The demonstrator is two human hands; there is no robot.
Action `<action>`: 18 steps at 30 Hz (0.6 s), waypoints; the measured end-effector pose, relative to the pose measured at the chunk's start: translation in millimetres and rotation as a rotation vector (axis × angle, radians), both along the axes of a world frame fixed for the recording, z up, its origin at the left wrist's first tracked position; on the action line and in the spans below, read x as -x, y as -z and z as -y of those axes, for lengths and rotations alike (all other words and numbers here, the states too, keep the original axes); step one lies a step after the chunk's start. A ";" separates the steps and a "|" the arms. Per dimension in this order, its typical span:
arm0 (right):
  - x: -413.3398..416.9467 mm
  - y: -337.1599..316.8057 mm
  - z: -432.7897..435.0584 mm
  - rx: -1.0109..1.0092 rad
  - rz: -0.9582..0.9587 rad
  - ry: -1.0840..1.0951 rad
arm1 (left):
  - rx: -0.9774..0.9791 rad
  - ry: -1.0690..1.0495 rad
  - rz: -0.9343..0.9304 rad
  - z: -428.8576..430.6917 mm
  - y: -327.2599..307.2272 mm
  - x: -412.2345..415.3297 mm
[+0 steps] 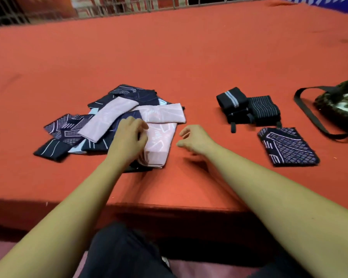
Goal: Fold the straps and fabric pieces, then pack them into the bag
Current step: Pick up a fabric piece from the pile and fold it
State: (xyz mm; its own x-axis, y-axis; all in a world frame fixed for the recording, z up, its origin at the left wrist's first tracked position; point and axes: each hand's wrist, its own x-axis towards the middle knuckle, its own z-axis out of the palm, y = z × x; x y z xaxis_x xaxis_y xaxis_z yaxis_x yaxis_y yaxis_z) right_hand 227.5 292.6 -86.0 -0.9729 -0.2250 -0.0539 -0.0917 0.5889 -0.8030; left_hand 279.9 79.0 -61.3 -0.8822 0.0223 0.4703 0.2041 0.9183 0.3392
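Centrally, patterned fabric pieces [109,119] (pink, navy)

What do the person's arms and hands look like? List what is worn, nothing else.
The left grip and right grip are bare hands: no gloves, rings or watch show. The left forearm and right forearm are bare to the frame's edge, with no sleeve in view. Dark trousers cover the lap.
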 end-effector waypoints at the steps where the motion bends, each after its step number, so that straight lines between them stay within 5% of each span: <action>1: 0.5 0.9 15.4 0.006 -0.005 -0.015 | 0.098 -0.071 -0.037 9.5 0.3 -2.2; 3: -0.6 2.0 44.1 0.009 -0.024 -0.040 | 0.176 -0.267 0.044 31.1 3.4 -4.5; 5: -4.0 3.7 67.9 0.014 -0.019 -0.071 | -0.014 -0.375 0.266 49.9 9.1 -7.5; 12: -29.4 4.6 99.4 0.179 0.020 -0.256 | -0.938 -0.015 0.405 48.5 25.1 -36.5; 18: -31.9 -9.0 84.5 0.303 -0.119 -0.180 | -1.371 0.138 0.336 24.4 6.2 -35.7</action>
